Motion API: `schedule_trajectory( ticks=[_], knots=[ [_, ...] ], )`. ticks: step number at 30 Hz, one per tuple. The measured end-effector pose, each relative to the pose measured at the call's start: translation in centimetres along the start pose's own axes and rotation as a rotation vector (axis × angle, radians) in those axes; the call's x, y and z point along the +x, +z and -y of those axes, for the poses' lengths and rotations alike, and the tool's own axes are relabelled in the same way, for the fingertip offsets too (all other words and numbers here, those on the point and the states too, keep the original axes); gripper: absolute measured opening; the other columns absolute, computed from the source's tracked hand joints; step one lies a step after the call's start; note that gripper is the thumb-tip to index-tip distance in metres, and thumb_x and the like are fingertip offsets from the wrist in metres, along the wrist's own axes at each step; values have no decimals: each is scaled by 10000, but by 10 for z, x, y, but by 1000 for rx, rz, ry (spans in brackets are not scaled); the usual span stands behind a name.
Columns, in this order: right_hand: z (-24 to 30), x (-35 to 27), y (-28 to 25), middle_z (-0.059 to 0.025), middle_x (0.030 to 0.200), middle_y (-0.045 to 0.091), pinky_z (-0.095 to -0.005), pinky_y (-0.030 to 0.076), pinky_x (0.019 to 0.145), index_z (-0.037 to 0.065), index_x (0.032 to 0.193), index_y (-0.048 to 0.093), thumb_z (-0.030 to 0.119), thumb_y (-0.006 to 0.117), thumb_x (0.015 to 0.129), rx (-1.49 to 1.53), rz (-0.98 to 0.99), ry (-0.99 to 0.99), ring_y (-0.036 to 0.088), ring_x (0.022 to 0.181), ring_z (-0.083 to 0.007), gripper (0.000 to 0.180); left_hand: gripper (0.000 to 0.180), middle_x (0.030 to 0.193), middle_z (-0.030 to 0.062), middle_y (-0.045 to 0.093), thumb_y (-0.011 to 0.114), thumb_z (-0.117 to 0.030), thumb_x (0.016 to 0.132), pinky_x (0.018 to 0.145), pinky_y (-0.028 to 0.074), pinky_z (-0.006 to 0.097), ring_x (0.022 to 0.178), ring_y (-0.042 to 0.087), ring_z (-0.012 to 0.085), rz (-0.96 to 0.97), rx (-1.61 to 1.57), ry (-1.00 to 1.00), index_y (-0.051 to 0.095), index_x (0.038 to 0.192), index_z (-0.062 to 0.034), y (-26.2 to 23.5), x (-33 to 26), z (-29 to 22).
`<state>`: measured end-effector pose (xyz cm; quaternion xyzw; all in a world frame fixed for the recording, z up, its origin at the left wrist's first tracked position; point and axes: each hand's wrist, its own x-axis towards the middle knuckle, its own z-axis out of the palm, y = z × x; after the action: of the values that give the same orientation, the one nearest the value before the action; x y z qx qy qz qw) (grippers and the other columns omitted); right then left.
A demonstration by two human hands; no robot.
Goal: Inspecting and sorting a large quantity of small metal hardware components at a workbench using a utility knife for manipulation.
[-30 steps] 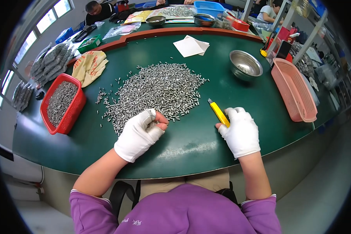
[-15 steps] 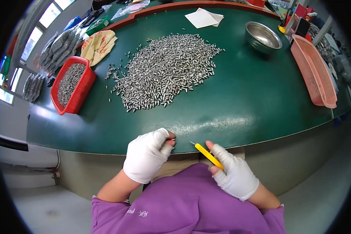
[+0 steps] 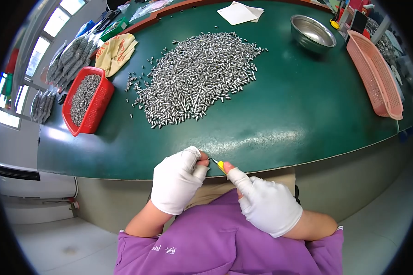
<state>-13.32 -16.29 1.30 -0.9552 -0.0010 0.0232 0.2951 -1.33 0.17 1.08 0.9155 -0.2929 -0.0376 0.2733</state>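
Observation:
My left hand [image 3: 178,181], in a white glove with bare fingertips, is closed in a pinch at the table's near edge. Whatever sits between its thumb and finger is tiny and mostly hidden. In my right hand [image 3: 266,198], gloved the same way, is a yellow-handled tool with a thin metal tip [image 3: 220,165]. Its tip points left and meets the left fingertips; the fist covers most of the handle. Beyond both hands, a wide pile of small silver metal pieces [image 3: 199,75] lies spread on the green tabletop [image 3: 270,110].
At the left stands a red basket [image 3: 106,94] full of small metal pieces, beside a yellowish bag [image 3: 117,52] and filled grey bags [image 3: 73,62]. A steel bowl [image 3: 313,34] and a pink basket [image 3: 376,78] are at the right. White paper sheets [image 3: 237,13] lie at the back.
My right hand has moved left and turned, bringing the tool's tip from a gap away up to the left fingertips. The left hand keeps its pinch.

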Motion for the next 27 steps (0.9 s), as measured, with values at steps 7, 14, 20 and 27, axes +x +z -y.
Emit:
schedule_trajectory(
  ticks=[7, 14, 20, 27],
  knots=[
    [-2, 2, 3, -112, 699, 601, -405, 516, 520, 150, 1464, 397, 76, 581, 830, 56, 16, -63, 606, 565, -287, 664, 91, 691, 96, 638, 716, -67, 765, 578, 496, 330, 607, 631, 255, -18, 49, 15, 632, 799, -75, -5, -2, -1],
    [-4, 3, -5, -122, 656, 596, -393, 542, 516, 52, 1453, 381, 135, 555, 848, -14, 37, -142, 622, 537, -279, 635, 85, 690, 111, 636, 689, -150, 798, 576, 495, 404, 644, 635, 318, -2, 7, 27, 618, 786, -105, -3, -1, -2],
    [0, 10, -18, -139, 683, 627, -414, 543, 528, 32, 1433, 403, 162, 538, 863, -34, 93, -148, 637, 550, -290, 600, 90, 690, 100, 648, 709, -52, 746, 569, 500, 342, 609, 638, 268, -20, 46, 67, 627, 778, -71, -3, 0, 0],
    [-6, 7, -3, -143, 692, 629, -433, 541, 536, 40, 1469, 336, 173, 518, 878, 22, 80, -92, 639, 561, -308, 632, 96, 690, 97, 643, 701, -127, 775, 581, 497, 396, 643, 635, 308, -30, 26, 50, 608, 770, -104, 2, -1, -1]
  ],
)
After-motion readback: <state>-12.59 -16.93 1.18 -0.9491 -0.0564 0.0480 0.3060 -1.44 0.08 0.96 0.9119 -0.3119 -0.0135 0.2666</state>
